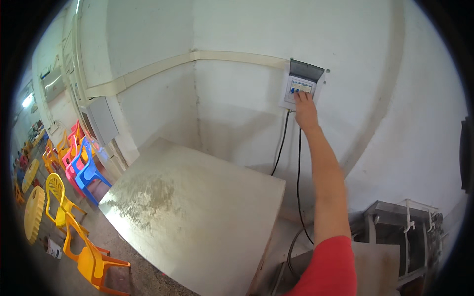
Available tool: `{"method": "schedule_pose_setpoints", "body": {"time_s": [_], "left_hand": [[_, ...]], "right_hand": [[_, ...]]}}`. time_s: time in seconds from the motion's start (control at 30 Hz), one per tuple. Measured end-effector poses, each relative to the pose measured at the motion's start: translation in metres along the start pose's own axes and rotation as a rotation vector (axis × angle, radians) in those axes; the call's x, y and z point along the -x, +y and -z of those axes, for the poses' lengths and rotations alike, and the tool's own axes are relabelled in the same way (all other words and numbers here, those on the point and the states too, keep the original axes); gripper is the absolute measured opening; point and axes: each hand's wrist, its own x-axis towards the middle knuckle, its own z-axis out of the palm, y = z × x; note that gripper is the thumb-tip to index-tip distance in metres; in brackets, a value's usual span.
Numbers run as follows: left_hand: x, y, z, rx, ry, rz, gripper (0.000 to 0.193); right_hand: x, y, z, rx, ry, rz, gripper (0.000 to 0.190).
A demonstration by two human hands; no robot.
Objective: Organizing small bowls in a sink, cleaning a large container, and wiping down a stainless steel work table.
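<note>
My right hand (306, 111) reaches up to a small wall-mounted circuit breaker box (283, 97), its fingertips at the lower part of the breaker panel. Whether a finger presses a switch cannot be told. The box's dark see-through cover (306, 69) is flipped up. Blue breaker switches (293, 90) show just above and left of the fingers. Two black cables (299, 166) hang from the underside of the box. A red sleeve covers my upper arm. My left hand is out of view.
A metal-topped table (207, 207) with dark stains stands against the wall corner. Cream trunking (240, 57) runs along the wall to the box. Plastic chairs (87, 259) and a bucket (53, 248) are at the left. A metal frame with taps (409, 225) stands at the lower right.
</note>
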Motion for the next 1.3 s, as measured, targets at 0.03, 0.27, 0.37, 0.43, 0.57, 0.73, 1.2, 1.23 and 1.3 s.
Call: {"method": "schedule_pose_setpoints", "body": {"time_s": [0.03, 0.27, 0.37, 0.43, 0.57, 0.73, 1.2, 1.23, 1.3], "left_hand": [[-0.004, 0.002, -0.006, 0.011, -0.010, -0.012, 0.045], [-0.014, -0.001, -0.031, 0.077, -0.073, -0.058, 0.044], [-0.004, 0.000, -0.032, 0.094, -0.085, -0.070, 0.044], [-0.010, 0.006, -0.037, 0.095, -0.111, -0.087, 0.044], [-0.012, 0.014, -0.004, 0.053, -0.131, -0.102, 0.043], [0.025, 0.019, 0.078, -0.088, -0.146, -0.046, 0.042], [0.052, 0.012, 0.260, -0.545, -0.317, 0.362, 0.041], [0.058, 0.004, 0.286, -0.583, -0.334, 0.380, 0.041], [0.058, 0.000, 0.290, -0.955, -0.623, 0.244, 0.040]], "right_hand": [[0.005, -0.005, -0.001, -0.003, 0.015, 0.003, 0.033], [-0.025, -0.024, 0.070, -0.121, 0.300, -0.241, 0.039], [-0.067, -0.025, 0.123, -0.067, 0.438, -0.162, 0.049], [-0.086, -0.014, 0.149, 0.059, 0.436, -0.151, 0.053], [-0.082, -0.006, 0.191, -0.089, 0.558, -0.295, 0.054], [-0.004, 0.029, 0.270, 0.249, 0.506, -0.220, 0.053], [0.330, 0.029, 0.725, 0.642, 0.284, -0.364, 0.033], [0.373, 0.015, 0.753, 0.644, 0.245, -0.433, 0.033], [0.456, -0.014, 0.786, 0.643, 0.166, -0.567, 0.033]]}}
